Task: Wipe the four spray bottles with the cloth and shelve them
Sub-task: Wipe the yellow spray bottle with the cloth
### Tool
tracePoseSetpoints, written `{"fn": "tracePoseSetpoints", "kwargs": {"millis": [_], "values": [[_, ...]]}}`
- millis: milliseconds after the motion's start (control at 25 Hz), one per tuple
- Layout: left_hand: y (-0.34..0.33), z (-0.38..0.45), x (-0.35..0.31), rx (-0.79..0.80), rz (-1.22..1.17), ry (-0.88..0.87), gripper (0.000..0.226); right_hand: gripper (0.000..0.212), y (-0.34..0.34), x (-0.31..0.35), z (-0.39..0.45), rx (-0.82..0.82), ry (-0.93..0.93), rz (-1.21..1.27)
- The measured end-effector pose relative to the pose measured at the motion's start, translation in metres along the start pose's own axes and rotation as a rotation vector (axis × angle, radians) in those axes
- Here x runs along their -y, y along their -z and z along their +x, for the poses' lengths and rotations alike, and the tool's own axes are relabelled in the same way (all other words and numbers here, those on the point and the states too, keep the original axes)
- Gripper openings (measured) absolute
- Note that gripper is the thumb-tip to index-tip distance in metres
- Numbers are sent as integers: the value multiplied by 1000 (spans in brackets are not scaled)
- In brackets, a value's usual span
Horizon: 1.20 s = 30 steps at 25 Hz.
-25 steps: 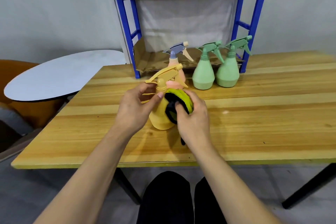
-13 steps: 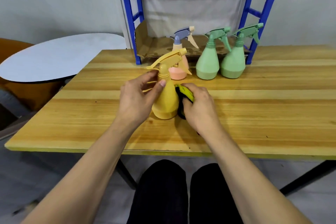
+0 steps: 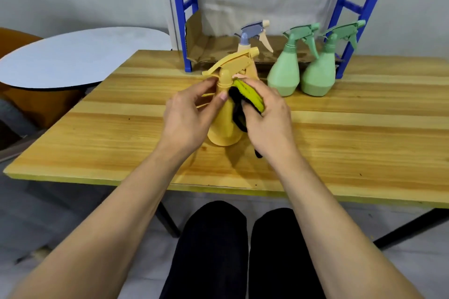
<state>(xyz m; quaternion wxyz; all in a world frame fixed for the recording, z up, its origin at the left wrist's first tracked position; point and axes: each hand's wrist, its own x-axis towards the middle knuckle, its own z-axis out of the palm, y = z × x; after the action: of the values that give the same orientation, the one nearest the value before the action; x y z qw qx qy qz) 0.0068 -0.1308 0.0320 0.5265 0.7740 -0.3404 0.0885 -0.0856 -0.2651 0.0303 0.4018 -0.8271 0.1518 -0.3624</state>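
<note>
Yellow spray bottle (image 3: 224, 126): standing upright on the wooden table (image 3: 352, 143), near the front edge, its trigger head pointing left.

Left hand (image 3: 188, 116): gripping the yellow spray bottle at the neck, thumb and fingers curling round it just under the trigger head.

Right hand (image 3: 268, 119): clutching the cloth (image 3: 247, 97), fingers bending round it and pressing it against the right side of the bottle's neck and shoulder.

Cloth: yellow-green on the outer face, black on the inner; a black end is hanging down beside the bottle body, and another bit is showing under the wrist.

Pink spray bottle (image 3: 252, 39): standing behind the yellow one, mostly hidden by it, grey-blue trigger head showing.

Two green spray bottles (image 3: 284, 73) (image 3: 318, 77): standing side by side, touching or nearly so, to the right of the pink one.

Blue shelf frame (image 3: 181, 14): standing at the table's far edge, cardboard (image 3: 201, 41) lining its lowest level, just behind the three waiting bottles.
</note>
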Motion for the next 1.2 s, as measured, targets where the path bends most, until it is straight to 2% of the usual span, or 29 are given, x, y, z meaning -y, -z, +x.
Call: {"fn": "tracePoseSetpoints", "kwargs": {"millis": [200,320,440,480,560,680,800,880,1000,1200], "values": [[-8,-4,-6,-54,105,-11,49,53,-4,-32,-25,51,-73,-243],[-22,-13,-11,-189,175,-5,42,54,1,-33,-30,103,-86,-191],[-28,-8,-16,-285,107,85,37,58,7,-32,-33,192,-131,-159],[-27,-6,-17,-272,80,99,36,61,7,-32,-35,180,-122,-181],[-17,-3,-17,-150,13,132,37,64,8,-32,-35,109,-109,-194],[8,-1,-12,139,-80,131,35,49,14,-37,-26,-89,-156,17],[15,-4,-6,252,-37,87,45,44,22,-29,-18,-194,-150,142],[8,-7,-7,217,-51,66,46,48,19,-11,-12,-95,-74,137],[2,-8,-7,190,-64,48,49,57,11,2,-7,56,38,-5],[1,-8,-5,169,-47,56,53,57,15,-20,-24,151,-155,-244]]}}
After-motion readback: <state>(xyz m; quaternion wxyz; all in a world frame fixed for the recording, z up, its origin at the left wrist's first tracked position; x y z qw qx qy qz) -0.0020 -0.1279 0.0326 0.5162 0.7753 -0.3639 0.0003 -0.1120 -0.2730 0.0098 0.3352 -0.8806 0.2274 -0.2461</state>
